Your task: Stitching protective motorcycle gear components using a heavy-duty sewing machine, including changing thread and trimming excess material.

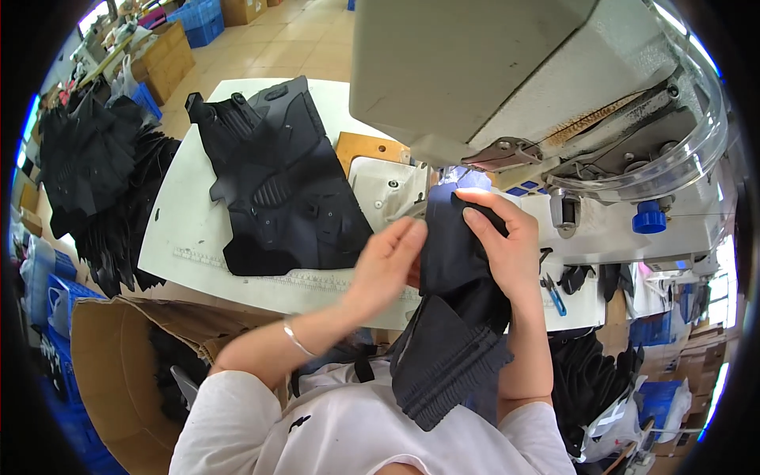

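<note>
A black fabric piece lies under the lit needle area of a sewing machine. From there it hangs over the table's near edge, its ribbed, gathered lower part in front of my body. My right hand grips the right side of the piece, thumb on top, index finger stretched close to the needle area. At the left edge, my left hand is closed with its fingertips pinched against the fabric; some fingers are hidden. Flat black moulded panels rest on the table left of the machine.
The white table has a ruler strip along its near side. Blue-handled snips lie right of my right forearm. A cardboard box stands at the lower left, below a heap of black pieces. More black pieces are piled lower right.
</note>
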{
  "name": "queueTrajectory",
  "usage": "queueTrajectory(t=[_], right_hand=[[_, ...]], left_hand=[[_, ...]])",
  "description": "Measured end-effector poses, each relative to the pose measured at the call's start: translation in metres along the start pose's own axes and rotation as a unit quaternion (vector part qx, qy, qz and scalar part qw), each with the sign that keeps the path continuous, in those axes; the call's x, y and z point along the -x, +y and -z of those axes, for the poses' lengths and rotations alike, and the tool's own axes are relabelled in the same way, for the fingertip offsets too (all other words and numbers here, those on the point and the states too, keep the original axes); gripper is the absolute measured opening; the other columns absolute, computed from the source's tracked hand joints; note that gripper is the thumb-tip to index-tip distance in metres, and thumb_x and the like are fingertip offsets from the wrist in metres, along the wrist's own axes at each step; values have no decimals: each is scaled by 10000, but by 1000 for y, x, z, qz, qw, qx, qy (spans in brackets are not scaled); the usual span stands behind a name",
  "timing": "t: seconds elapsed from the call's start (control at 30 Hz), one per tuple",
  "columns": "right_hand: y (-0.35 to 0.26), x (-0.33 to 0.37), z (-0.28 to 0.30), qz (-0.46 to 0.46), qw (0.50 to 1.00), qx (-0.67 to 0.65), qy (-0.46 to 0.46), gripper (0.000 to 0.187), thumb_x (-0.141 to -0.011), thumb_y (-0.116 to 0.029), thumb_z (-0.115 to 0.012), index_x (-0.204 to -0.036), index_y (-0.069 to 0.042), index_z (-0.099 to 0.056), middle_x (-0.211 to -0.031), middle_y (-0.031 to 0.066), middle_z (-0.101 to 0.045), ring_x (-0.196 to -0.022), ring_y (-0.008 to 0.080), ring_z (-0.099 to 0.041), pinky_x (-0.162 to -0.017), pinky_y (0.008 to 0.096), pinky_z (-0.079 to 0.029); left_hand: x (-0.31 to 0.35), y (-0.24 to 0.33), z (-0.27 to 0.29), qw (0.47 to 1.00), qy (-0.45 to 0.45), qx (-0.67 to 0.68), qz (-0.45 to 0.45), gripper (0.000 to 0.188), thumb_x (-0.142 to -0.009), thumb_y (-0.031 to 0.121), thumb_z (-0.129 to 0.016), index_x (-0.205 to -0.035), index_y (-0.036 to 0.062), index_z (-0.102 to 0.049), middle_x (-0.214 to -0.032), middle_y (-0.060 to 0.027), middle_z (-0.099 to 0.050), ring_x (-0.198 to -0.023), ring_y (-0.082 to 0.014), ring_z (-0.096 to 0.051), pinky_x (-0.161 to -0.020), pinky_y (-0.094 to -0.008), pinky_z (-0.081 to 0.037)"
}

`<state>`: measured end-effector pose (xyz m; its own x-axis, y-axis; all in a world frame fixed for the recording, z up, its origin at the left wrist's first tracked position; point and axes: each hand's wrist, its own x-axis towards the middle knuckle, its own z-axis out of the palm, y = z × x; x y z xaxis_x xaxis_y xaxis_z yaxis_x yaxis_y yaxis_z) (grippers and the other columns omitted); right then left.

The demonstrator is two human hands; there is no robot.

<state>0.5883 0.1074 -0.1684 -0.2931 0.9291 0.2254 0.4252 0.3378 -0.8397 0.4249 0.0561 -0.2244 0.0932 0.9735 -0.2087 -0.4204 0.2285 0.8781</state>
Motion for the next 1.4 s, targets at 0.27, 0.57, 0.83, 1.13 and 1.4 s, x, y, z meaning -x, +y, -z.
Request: queueTrajectory(t=[0.27,0.57,0.83,1.13,1.4], right_hand=[[-7,-5,-1,14,1000,21,-16,228,-905,-188,-629,-1110,-105,-684,-1091,57,-694,-1042,151,-631,-926,260,-445],[-2,-3,-3,64,995,64,41,226,-887,-167,-631,-1101,-123,-685,-895,109,-706,-822,193,-688,-769,283,-496],[2,-2,1,106,990,78,51,221,-878,-153,-637,-1090,-118,-687,-822,162,-684,-724,291,-667,-673,315,-493],[4,0,-18,166,971,136,109,225,-868,-116,-650,-1091,-95,-666,-970,129,-695,-789,304,-675,-687,341,-524],[7,3,-25,170,957,171,163,229,-867,-118,-657,-1096,-121,-662,-903,95,-698,-717,256,-663,-627,330,-511]], left_hand=[[-73,70,136,469,-226,-797,-306,664,-619,355,-823,-1145,63,-544,-1101,-94,-545,-1149,-270,-500,-1010,-420,-382],[-94,77,110,321,-357,-854,-202,641,-517,482,-837,-938,50,-622,-946,-47,-551,-994,-221,-518,-866,-383,-381],[-31,135,79,620,-269,-686,-267,491,-551,401,-857,-838,55,-660,-767,-94,-639,-788,-316,-596,-805,-372,-422],[-10,151,63,805,14,-574,-150,459,-652,158,-841,-1009,-65,-657,-845,-42,-665,-791,-92,-595,-745,-258,-500],[-24,128,60,815,35,-557,-156,533,-650,411,-839,-924,-29,-710,-756,-96,-692,-680,-181,-641,-684,-313,-498]])
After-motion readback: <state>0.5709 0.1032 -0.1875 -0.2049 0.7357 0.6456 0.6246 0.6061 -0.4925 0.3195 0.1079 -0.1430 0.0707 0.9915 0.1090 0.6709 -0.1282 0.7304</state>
